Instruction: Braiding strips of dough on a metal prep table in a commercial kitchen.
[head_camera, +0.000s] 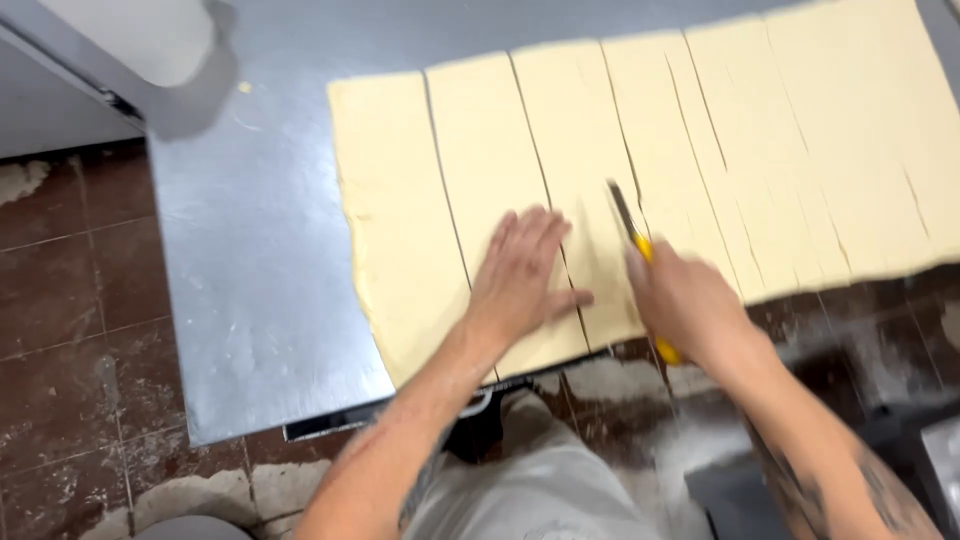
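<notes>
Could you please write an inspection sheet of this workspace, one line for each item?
Surface: steel table, dusted with flour.
Job's things: dough sheet lies flat, cut into long strips; knife with a yellow handle, blade on the dough.
Clutter: pale roll at the far corner of the table.
Grippers: left hand pressed flat on the dough; right hand closed around the knife handle.
Cables: nothing seen.
Surroundings: brown tiled floor, smeared with flour.

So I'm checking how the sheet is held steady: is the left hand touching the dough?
Touching. The head view shows the left hand lying flat, palm down, on the dough, fingers spread across a cut strip, with no gap showing.
</notes>
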